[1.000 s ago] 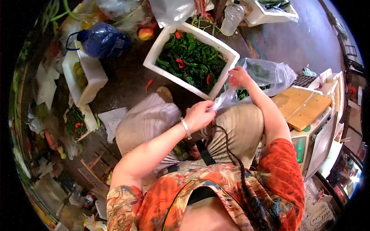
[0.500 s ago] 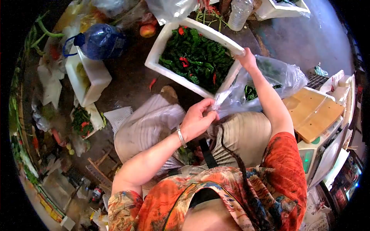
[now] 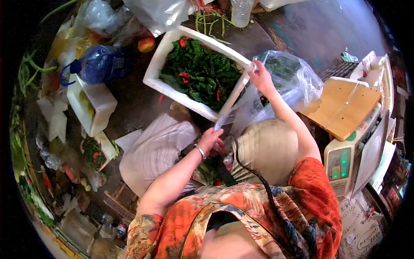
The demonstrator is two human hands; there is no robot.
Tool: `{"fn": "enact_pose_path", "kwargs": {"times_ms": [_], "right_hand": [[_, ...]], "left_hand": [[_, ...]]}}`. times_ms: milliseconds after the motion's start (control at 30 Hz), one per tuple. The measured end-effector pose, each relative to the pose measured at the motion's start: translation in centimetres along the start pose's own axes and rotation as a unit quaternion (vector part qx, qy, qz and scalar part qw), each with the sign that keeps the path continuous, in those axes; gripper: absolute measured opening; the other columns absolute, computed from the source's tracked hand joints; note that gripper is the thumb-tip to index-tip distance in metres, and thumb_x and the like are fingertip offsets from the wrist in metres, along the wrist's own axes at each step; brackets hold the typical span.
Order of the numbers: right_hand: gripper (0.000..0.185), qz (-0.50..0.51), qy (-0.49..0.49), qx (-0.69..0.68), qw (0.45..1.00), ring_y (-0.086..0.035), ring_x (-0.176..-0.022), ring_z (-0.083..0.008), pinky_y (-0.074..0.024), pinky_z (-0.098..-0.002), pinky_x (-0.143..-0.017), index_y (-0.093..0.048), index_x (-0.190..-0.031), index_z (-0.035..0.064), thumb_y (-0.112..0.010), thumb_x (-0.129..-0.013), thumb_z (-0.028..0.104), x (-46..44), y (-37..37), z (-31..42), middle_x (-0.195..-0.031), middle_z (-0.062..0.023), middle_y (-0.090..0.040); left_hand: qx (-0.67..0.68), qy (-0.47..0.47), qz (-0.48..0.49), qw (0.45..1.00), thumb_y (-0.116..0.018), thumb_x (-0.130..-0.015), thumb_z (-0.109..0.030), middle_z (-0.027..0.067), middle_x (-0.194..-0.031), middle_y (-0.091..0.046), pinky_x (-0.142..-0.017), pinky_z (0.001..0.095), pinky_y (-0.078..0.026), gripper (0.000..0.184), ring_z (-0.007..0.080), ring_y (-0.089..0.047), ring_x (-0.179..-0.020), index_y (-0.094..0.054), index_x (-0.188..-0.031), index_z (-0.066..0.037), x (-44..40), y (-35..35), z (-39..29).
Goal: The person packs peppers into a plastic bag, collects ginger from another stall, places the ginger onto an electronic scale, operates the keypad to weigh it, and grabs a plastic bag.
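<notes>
A clear plastic bag (image 3: 302, 82) lies between my knees and the white foam box (image 3: 172, 96), with some dark greens inside it. My left hand (image 3: 212, 140) is closed on one edge of the bag near my lap. At the box's right corner, my right hand (image 3: 260, 77) pinches the other edge, so the plastic stretches between both hands. Dark green peppers (image 3: 200, 73) with a few red ones fill the foam box.
A scale (image 3: 340, 166) with a wooden board (image 3: 345, 105) stands at the right. At the left are a blue bottle (image 3: 101, 64) and a tilted white box (image 3: 99, 110). An apple (image 3: 146, 44) and green stalks (image 3: 211, 21) lie beyond the foam box.
My left hand has moved down and left toward my lap, drawing the bag's edge wider from my right hand. The view has shifted, and the scale's display shows more fully.
</notes>
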State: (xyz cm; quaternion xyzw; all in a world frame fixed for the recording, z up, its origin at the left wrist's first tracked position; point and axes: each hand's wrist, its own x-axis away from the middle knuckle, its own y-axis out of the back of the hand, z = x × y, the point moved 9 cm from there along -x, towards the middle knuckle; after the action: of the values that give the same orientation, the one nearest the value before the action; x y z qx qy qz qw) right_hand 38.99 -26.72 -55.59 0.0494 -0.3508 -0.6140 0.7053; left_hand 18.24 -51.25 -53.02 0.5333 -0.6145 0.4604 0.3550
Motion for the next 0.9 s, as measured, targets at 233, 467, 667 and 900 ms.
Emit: {"fn": "enact_pose_path", "kwargs": {"times_ms": [233, 467, 667, 900], "right_hand": [[0.018, 0.053, -0.048, -0.305, 0.950, -0.056, -0.067, -0.0126, -0.0463, -0.0247, -0.061, -0.055, -0.091, -0.0010, -0.042, -0.079, -0.002, 7.6, 4.1, -2.2, -0.077, -0.0056, -0.057], [0.034, 0.141, -0.113, -0.019, 0.983, -0.058, -0.066, -0.0153, -0.0466, -0.0306, -0.062, -0.051, -0.111, 0.0026, -0.054, -0.078, 0.008, 11.2, 2.0, -7.9, -0.076, -0.0100, -0.061], [0.056, 0.023, 0.003, -0.112, 0.993, -0.055, -0.066, -0.0131, -0.0456, -0.0259, -0.064, -0.034, -0.133, 0.0110, -0.055, -0.081, 0.009, 4.8, 3.6, -2.8, -0.079, -0.0065, -0.060], [0.046, -0.009, 0.096, -0.108, 0.989, -0.055, -0.091, -0.0115, -0.0440, -0.0253, -0.079, -0.043, -0.127, 0.0018, -0.056, -0.084, 0.010, 0.0, 4.7, 5.9, -0.106, -0.0097, -0.059]], "left_hand": [[0.128, 0.092, -0.027, 0.987, -0.057, -0.075, -0.055, 0.0132, -0.097, -0.054, -0.056, 0.0449, -0.048, 0.068, 0.0261, -0.060, -0.074, -0.035, -0.124, -0.013, -1.8, 5.1, 0.7], [0.240, -0.004, -0.117, 0.964, -0.062, -0.077, -0.043, 0.0101, -0.114, -0.050, -0.083, 0.0515, -0.039, 0.051, 0.0304, -0.050, -0.102, -0.045, -0.116, -0.014, -6.7, 9.5, -3.5], [0.303, -0.021, -0.155, 0.940, -0.070, -0.072, -0.035, 0.0072, -0.112, -0.052, -0.085, 0.0582, -0.033, 0.051, 0.0309, -0.048, -0.102, -0.048, -0.114, -0.017, -8.3, 11.6, -4.5], [0.320, -0.072, -0.153, 0.932, -0.071, -0.071, -0.020, 0.0100, -0.101, -0.057, -0.085, 0.0404, -0.042, 0.043, 0.0281, -0.054, -0.093, -0.053, -0.107, -0.003, -10.6, 14.0, -6.0]]}}
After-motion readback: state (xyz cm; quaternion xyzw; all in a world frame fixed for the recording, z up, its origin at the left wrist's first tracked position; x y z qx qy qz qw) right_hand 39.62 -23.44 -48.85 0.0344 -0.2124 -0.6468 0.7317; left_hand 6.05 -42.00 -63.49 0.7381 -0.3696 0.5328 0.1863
